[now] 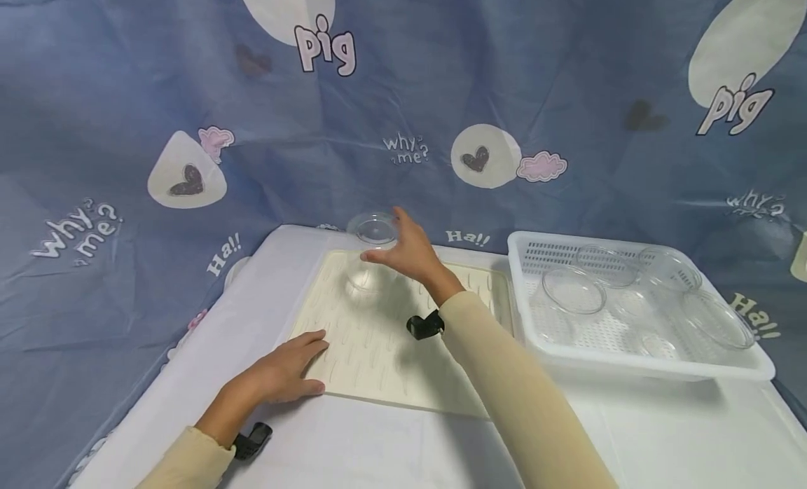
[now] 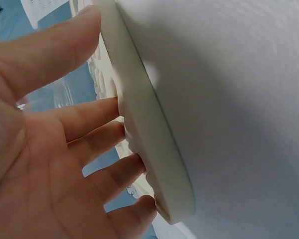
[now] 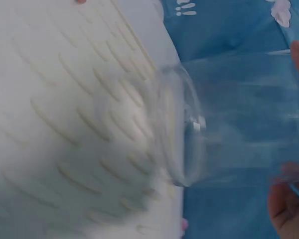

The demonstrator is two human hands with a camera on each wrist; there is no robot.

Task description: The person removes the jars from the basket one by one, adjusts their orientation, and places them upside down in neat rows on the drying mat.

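A clear, see-through cup is held by my right hand over the back left of a cream ridged mat. Thumb and fingers grip its sides near the top. Seen from the right wrist, the cup has its rounded base close over the ridges of the mat. My left hand rests at the mat's front left corner, fingers fairly straight. In the left wrist view its fingertips touch the mat's edge.
To the right of the mat stands a white perforated plastic basket with several clear cups in it. A white cloth covers the table. Blue printed fabric hangs behind, close to the table's back edge.
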